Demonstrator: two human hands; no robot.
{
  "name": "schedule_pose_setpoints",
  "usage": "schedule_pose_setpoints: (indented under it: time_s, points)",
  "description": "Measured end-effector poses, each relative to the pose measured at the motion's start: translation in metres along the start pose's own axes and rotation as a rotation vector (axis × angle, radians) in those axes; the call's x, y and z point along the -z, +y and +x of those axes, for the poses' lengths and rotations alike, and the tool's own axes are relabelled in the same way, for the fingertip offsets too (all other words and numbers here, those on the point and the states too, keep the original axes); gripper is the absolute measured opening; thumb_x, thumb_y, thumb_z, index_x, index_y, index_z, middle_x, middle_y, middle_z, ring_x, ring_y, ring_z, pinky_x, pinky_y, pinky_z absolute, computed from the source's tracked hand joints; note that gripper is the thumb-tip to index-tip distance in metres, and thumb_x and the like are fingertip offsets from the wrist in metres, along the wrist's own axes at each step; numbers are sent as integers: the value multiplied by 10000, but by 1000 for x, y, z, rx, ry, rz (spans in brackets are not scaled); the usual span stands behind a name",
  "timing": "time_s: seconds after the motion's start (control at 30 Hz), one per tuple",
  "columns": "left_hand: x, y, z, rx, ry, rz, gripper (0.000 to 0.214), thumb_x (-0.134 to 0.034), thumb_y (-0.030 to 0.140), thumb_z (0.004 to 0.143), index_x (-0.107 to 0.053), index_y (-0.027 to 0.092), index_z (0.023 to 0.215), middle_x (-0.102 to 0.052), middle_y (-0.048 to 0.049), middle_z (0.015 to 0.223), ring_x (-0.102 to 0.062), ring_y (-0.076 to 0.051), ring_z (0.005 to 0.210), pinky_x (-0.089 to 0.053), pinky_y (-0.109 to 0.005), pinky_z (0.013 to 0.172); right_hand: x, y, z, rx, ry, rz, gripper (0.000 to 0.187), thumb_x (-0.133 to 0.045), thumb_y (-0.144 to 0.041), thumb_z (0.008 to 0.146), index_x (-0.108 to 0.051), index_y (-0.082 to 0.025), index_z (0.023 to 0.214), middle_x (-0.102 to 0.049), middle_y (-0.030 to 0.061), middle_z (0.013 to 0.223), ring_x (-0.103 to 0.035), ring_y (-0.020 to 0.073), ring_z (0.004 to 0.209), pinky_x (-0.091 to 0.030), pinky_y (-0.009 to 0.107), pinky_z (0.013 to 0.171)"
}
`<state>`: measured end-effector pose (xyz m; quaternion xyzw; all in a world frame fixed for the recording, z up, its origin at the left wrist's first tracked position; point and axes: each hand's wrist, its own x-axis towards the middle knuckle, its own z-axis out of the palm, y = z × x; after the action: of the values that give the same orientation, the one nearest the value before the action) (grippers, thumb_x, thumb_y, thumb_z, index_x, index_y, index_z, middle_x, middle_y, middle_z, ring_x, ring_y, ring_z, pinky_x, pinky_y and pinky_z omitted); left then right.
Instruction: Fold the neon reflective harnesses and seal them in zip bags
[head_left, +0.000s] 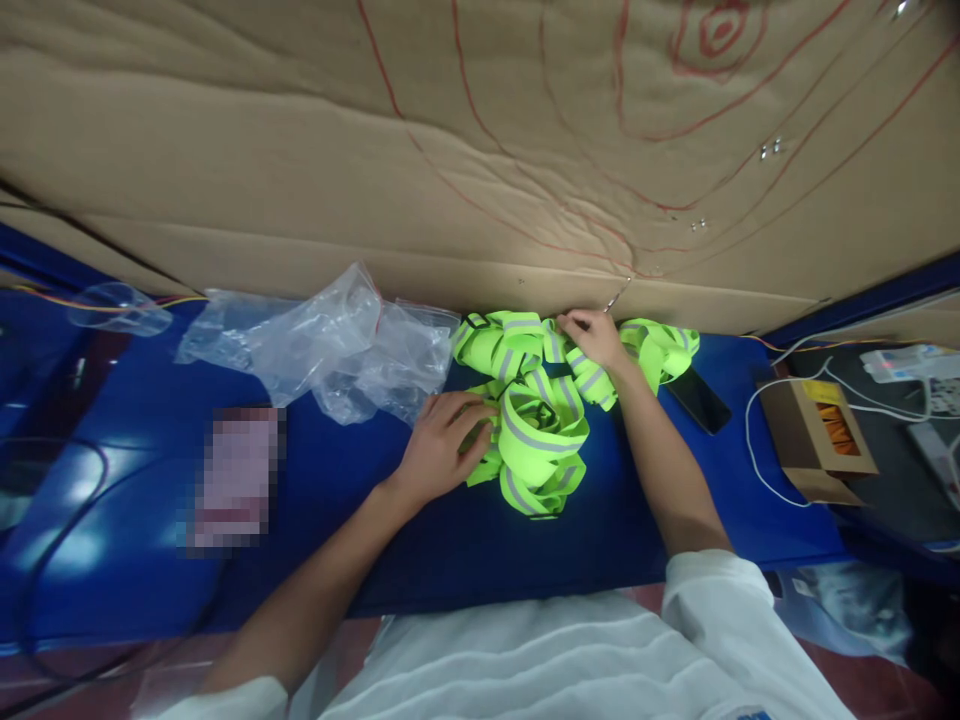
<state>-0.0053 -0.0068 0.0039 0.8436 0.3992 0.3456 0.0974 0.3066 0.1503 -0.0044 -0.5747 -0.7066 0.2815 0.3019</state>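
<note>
A heap of neon-yellow reflective straps (544,430) with grey stripes and black buckles lies on the blue table. My left hand (446,447) rests at the heap's left side, fingers curved and apart, fingertips touching the straps. At the far side of the heap, my right hand (594,338) has its fingers bent and pressed together on a strap (553,345); the exact hold is partly hidden. More coiled strap (660,350) lies to the right, behind my right wrist.
Clear plastic bags (352,345) lie at the back left, near a pixelated pinkish item (238,475). To the right are a black phone (701,400), a white cable and an open cardboard box (821,430) with orange contents. A cardboard wall (300,150) bounds the table's back.
</note>
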Motion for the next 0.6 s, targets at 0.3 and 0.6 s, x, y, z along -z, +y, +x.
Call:
schedule_pose_setpoints:
  time_s: [0.3,0.6]
  points:
    - [2,1,3,-7,-15,-3,156,-569,194,1027,-681,191,1135,-708,-87,1107,-677,-234,1059,-459,-381,894,0,5,-4,-53,-65,79,578,-554,-732,890,-743,-189,833,-723,40,803,-582,170,723,-447,301,708]
    - [4,1,2,1,-56,-4,166,-571,184,1024,-678,179,1149,-697,-95,1125,-660,-246,1058,-440,-386,900,-12,-7,-14,-55,51,-12,392,-579,-550,927,-682,-190,814,-710,39,814,-586,172,763,-456,300,762]
